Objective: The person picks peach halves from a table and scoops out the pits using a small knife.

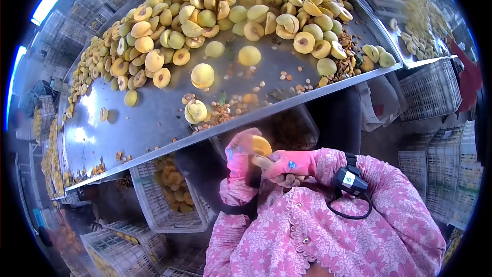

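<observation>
Left hand (239, 155) grips a fruit (260, 146); right hand (287, 166) closes on a tool against it. Many halved fruits (225, 10) cover the far desk (154, 118); several whole ones (202, 75) remain.

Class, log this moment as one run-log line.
left hand: holds yellow halved fruit | right hand: at fruit, tool unclear | shiny metal table: fruit heap

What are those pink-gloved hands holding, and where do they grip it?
A yellow fruit, pinched at its sides between left hand and right hand.
</observation>
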`<state>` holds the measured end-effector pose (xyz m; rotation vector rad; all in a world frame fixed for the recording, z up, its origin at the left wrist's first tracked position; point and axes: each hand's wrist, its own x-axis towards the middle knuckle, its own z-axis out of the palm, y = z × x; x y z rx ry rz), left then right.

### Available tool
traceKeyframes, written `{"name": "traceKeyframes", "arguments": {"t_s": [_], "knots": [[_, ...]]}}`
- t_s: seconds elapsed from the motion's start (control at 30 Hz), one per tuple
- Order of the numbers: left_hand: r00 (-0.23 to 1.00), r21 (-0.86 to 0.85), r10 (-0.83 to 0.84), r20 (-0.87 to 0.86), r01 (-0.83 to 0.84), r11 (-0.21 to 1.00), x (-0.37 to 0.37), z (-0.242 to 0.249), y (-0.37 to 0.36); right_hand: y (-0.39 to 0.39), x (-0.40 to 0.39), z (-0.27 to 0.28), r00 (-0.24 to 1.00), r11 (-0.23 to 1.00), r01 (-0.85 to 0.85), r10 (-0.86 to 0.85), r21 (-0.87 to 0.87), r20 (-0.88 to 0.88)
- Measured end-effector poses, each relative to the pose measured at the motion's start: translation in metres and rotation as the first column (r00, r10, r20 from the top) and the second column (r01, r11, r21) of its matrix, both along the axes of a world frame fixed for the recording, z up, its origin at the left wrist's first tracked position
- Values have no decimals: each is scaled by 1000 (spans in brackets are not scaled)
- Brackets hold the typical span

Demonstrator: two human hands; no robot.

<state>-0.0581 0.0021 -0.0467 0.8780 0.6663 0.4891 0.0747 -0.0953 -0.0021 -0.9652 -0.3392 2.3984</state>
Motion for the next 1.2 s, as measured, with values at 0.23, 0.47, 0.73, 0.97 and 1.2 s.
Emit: {"name": "traceKeyframes", "arguments": {"t_s": [0.23,0.47,0.73,0.97,1.2], "knots": [[847,-431,506,-164,-523,735,-28,4,30,-4,19,21,982,982,108,-130,155,138],[905,-150,424,-17,-422,894,-93,1,43,2,3,-15,709,957,-43,-173,287,683],[122,734,765,-632,412,541,-234,-1,103,-13,17,-68,629,990,-46,-73,130,774],[799,737,387,-460,100,668,-84,90,175,-16,27,-85,652,990,-59,-57,126,756],[666,653,54,-744,707,270,75,49,233,-11,33,-58,584,988,-128,2,90,812]]}}
